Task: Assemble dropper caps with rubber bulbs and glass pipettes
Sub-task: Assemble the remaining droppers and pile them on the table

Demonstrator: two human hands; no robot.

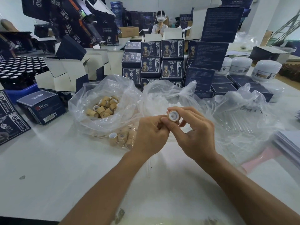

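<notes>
Head view: one cap (173, 116), two hands (151, 135).

White table (48, 168), plastic bags (90, 98), navy boxes (42, 108)

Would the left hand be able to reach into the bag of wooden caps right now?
Probably yes, once it lets go: the bag of caps lies open-mouthed just beyond the left hand with nothing between, but its fingers are now busy at the cap held by the right hand.

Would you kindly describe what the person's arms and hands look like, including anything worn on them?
Both forearms are bare as far as the frame shows, with no sleeves visible. The left hand and right hand wear no gloves, and no rings, watch or bracelets show. Fingernails look short and unpainted.
</notes>
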